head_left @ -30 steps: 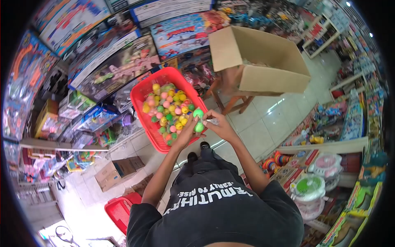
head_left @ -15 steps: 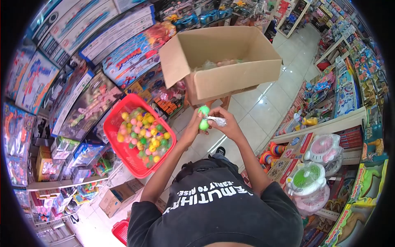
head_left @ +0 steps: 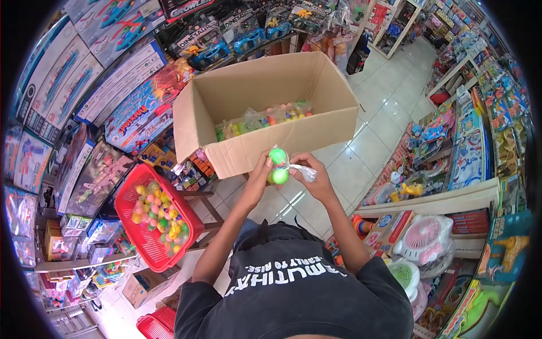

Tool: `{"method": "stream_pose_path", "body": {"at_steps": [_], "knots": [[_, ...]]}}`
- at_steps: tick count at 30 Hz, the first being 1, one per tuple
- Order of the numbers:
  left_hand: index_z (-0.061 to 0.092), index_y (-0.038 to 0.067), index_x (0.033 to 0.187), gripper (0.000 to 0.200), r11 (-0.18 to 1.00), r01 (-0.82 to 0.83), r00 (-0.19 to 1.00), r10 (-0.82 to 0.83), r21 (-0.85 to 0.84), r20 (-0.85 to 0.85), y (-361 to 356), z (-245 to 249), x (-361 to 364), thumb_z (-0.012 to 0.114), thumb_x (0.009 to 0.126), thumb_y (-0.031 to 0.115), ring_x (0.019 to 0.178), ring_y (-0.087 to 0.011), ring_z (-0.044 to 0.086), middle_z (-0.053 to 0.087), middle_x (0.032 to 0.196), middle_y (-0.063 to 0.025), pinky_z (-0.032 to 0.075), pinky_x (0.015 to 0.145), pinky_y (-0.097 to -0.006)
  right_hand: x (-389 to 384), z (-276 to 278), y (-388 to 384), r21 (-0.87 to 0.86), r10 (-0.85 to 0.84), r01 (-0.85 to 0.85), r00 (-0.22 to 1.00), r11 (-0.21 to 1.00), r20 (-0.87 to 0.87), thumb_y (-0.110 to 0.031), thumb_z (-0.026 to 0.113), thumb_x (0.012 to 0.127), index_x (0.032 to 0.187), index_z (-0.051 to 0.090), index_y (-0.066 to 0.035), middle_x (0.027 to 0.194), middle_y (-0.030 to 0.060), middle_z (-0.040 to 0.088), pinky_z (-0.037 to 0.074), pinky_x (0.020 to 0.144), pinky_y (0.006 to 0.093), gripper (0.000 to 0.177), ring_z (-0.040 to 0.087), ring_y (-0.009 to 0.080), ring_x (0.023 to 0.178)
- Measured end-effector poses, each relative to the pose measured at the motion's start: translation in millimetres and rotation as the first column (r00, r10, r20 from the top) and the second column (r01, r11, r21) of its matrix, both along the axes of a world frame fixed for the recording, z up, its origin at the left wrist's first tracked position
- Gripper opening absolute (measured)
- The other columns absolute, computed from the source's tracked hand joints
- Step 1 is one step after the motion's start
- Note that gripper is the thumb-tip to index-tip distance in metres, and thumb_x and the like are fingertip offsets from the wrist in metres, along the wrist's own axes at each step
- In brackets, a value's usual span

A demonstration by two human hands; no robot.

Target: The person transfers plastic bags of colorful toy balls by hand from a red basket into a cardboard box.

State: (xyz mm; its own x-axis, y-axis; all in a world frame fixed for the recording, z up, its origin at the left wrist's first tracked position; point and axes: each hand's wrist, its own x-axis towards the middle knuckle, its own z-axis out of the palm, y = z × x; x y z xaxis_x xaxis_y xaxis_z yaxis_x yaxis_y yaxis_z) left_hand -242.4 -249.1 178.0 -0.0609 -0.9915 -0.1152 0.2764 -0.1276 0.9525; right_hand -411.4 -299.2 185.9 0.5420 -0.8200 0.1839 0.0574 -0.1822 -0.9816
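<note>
A small clear plastic bag of green balls (head_left: 278, 161) is held up between both hands, in front of my chest. My left hand (head_left: 258, 179) is closed around the left side of the bag, its fingers pressed on the balls. The bag's gathered neck (head_left: 305, 172) is pinched in my right hand (head_left: 318, 179), with loose plastic trailing from the fingers. Just beyond my hands stands an open cardboard box (head_left: 282, 146) with several bags of coloured balls (head_left: 265, 120) in it. To the left, a red plastic basket (head_left: 188, 217) holds loose yellow, pink and green balls (head_left: 161, 217).
Shelves of boxed toys (head_left: 135, 121) line the left side. On the right, toy shelves (head_left: 451, 192) hold packaged fans (head_left: 423, 234). A second red basket (head_left: 157, 325) and a small carton (head_left: 141, 288) are on the floor. The basket rests on a wooden stool (head_left: 213, 217).
The view has tilted up and shifted right, so the box and its bags show more fully. My hands keep hold of the bag, and its neck now shows more plainly in the right hand.
</note>
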Motion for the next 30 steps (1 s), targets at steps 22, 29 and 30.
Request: {"method": "stream_pose_path", "body": {"at_steps": [22,29,30], "knots": [[0.048,0.008,0.108,0.025,0.947,0.311,0.706,-0.289,0.084,0.647,-232,-13,137,0.045,0.091,0.026,0.094,-0.0140,0.047,0.051,0.101,-0.0057,0.036,0.085,-0.0270,36,28,-255,-0.299,-0.035,-0.056,0.956,0.953,-0.290,-0.005,0.057,0.080,0.091,0.050,-0.001,0.099,0.0092,0.055,0.046,0.067,0.0260,0.014,0.055,0.0126,0.083],[0.050,0.011,0.110,0.028,0.834,0.423,0.463,-0.535,0.355,0.707,-291,-87,169,0.045,0.089,0.028,0.089,-0.0241,0.056,0.058,0.098,-0.0144,0.042,0.078,-0.0350,109,-56,-343,-0.024,0.407,-0.428,0.874,0.903,-0.264,-0.008,0.057,0.080,0.091,0.049,-0.001,0.081,0.0069,0.059,0.047,0.061,0.0269,0.015,0.059,0.0136,0.072],[0.050,0.009,0.111,0.030,0.812,0.437,0.324,-0.544,0.388,0.774,-296,-103,172,0.044,0.090,0.029,0.091,-0.0249,0.055,0.058,0.101,-0.0143,0.042,0.080,-0.0353,119,-73,-348,0.137,0.509,-0.490,0.839,0.861,-0.194,-0.009,0.057,0.081,0.091,0.049,-0.002,0.081,0.0064,0.060,0.047,0.062,0.0264,0.015,0.060,0.0142,0.074]]}}
